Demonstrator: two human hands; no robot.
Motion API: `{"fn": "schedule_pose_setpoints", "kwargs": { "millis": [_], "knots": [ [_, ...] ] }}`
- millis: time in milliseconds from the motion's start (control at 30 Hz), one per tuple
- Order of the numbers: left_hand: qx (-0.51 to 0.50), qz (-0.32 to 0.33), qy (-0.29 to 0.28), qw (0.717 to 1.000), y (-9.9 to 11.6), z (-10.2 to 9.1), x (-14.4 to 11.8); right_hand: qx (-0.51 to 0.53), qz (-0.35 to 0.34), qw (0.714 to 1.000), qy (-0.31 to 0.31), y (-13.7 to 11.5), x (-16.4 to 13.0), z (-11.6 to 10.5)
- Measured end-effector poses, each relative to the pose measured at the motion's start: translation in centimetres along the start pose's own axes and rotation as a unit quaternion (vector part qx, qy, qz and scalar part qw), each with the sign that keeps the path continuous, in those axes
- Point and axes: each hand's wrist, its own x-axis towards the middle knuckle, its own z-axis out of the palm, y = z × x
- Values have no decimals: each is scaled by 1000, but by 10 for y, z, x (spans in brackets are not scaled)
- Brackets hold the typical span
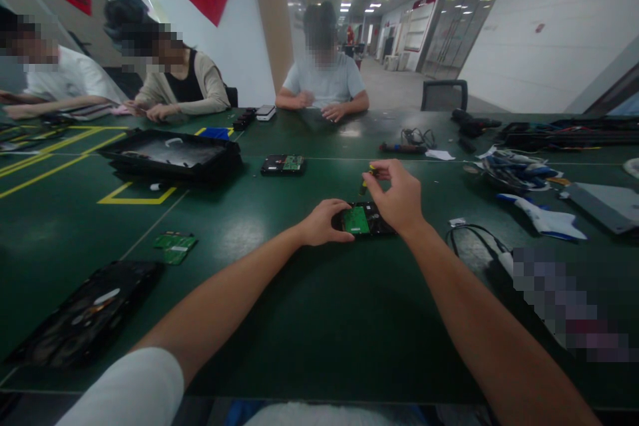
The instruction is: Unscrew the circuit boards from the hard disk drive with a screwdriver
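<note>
A black hard drive with a green circuit board (355, 219) on its upper face lies flat on the green table (309, 339). My left hand (327, 223) grips the drive's left end between thumb and fingers. Above the drive's right part, my right hand (397, 194) pinches a small screwdriver (365, 181) with a yellow and black handle. The screwdriver points down; whether its tip touches the drive cannot be made out. Part of the drive's right end is hidden by my right hand.
Another hard drive (282, 164) lies farther back. To the left are a black tray (172, 153), a loose green circuit board (176, 247) and a black casing (90, 313). Cables (514, 170), a glove (544, 217) and a power strip (554, 299) lie right. Several people sit across the table.
</note>
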Motion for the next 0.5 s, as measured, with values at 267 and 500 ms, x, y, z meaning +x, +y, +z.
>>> {"fn": "schedule_pose_setpoints", "kwargs": {
  "millis": [267,500],
  "knots": [
    [-3,2,0,1000,-2,2,1,-7,-31,999,-7,-1,1,-2],
    [2,1,2,1000,-4,2,1,1,-22,1000,-7,-1,0,-1]
  ]
}}
